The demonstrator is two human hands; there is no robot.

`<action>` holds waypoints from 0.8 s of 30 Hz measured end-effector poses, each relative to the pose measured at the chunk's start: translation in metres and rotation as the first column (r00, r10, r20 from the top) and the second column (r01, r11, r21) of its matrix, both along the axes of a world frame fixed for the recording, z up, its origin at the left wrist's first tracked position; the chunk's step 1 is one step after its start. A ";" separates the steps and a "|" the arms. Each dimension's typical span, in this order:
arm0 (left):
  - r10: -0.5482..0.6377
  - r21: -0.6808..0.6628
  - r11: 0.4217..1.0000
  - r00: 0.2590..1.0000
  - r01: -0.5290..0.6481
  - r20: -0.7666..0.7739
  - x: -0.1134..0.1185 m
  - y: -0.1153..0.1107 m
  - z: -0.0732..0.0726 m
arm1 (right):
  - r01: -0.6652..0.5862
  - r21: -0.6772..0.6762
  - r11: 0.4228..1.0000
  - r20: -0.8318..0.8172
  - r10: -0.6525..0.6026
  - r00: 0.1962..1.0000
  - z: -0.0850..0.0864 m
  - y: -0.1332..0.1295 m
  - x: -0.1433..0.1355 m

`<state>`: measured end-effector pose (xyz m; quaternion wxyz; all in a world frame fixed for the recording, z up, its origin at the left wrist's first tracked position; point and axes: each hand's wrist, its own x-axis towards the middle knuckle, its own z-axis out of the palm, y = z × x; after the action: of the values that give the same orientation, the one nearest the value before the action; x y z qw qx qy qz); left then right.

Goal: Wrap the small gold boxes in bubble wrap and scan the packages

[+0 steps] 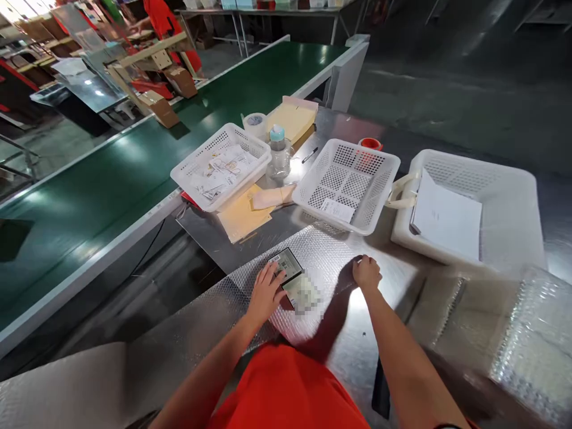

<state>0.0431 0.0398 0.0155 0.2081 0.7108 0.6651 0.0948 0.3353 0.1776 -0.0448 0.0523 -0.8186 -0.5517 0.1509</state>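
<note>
Left hand — lower centre of the frame, fingers spread and pressed flat on a small dark-framed flat panel whose lower half is blurred out; nothing is gripped
Flat panel — lies on a sheet of silvery bubble wrap spread over the metal worktable, just below frame centre
Right hand — right of the panel, apart from it, fingers curled down onto the edge of the bubble wrap; whether they pinch it cannot be told
Middle white basket — just above the hands, one paper slip inside
Left white basket — centre-left, full of small packets
Large white tray — right, holding white sheets
Clear bottle, tape roll and brown envelopes — upper centre, beside the green conveyor belt
</note>
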 end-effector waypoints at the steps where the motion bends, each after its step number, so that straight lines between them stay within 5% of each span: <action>1: -0.032 -0.017 0.999 0.999 0.031 -0.029 -0.001 -0.001 0.002 | -0.008 -0.019 1.000 0.004 0.008 1.000 -0.001 0.002 0.000; 7: -0.147 -0.110 0.986 0.974 0.129 -0.174 -0.002 -0.003 0.012 | -0.067 -0.080 0.995 -0.066 0.062 0.996 0.007 0.015 0.003; 12: -0.167 -0.081 0.985 0.956 0.152 -0.242 0.001 0.000 0.007 | -0.299 0.016 0.954 -0.357 0.285 0.889 0.045 0.014 0.000; 16: -0.175 -0.029 0.984 0.949 0.173 -0.263 0.002 0.001 0.000 | -0.552 0.222 0.804 -0.542 0.573 0.615 0.086 -0.039 -0.052; 19: -0.184 -0.005 0.982 0.945 0.190 -0.269 0.002 0.002 -0.003 | -0.689 0.289 0.664 -0.546 0.706 0.451 0.094 -0.097 -0.105; 24: -0.146 0.080 0.984 0.978 0.159 -0.146 -0.003 -0.001 -0.013 | -0.735 0.302 0.608 -0.448 0.771 0.453 0.067 -0.141 -0.134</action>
<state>0.0405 0.0383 0.0030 0.1351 0.7734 0.6165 0.0588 0.2013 0.0369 0.0227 0.1584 -0.4098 -0.8218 0.3628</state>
